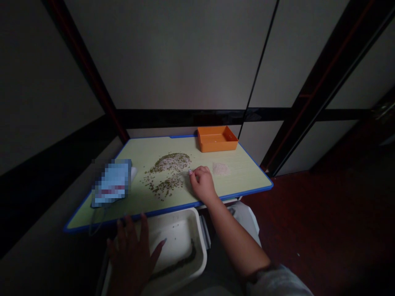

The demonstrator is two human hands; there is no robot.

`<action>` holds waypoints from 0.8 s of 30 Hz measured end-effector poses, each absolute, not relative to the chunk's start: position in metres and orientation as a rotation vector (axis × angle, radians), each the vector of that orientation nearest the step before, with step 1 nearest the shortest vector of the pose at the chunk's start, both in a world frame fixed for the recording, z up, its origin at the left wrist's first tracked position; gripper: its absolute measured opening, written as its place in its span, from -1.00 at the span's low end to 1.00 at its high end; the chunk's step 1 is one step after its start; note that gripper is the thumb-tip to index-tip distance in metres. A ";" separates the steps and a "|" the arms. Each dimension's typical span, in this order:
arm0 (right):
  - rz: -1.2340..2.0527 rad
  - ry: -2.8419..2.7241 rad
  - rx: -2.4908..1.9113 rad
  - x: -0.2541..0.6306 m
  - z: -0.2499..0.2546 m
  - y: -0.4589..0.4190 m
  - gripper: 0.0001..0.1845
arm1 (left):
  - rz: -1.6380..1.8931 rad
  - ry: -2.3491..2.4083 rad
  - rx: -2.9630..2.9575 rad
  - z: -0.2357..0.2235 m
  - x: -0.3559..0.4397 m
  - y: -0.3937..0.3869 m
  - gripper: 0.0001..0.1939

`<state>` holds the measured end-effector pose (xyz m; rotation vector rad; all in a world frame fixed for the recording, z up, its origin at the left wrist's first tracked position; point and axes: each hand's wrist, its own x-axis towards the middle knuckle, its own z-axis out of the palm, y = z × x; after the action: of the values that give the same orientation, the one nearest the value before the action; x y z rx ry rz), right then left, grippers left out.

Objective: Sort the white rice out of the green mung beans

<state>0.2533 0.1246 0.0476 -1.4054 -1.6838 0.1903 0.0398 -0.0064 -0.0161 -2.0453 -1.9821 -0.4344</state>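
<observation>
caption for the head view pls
Right hand beside scattered seeds on a table, left hand over a white tub

Orange tray [217,139], blurred blue pkt [112,183]

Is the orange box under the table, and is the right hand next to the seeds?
Not quite: the orange box isn't under the table. It sits on top of the table, at the back edge, as the head view shows. The right hand is next to the seeds, just as you said.

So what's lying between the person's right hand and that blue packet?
Scattered green-brown grains lie on the tabletop, between the right hand and the blue packet, as the head view shows.
</observation>
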 end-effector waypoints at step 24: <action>0.054 -1.821 -1.763 0.235 0.060 0.088 -0.75 | -0.418 -1.922 -2.074 -0.017 0.038 -0.007 -0.17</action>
<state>0.2351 0.0881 0.0604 -1.7626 -1.8215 0.0536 0.0380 -0.0068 -0.0165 -2.0741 -1.9218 -0.4183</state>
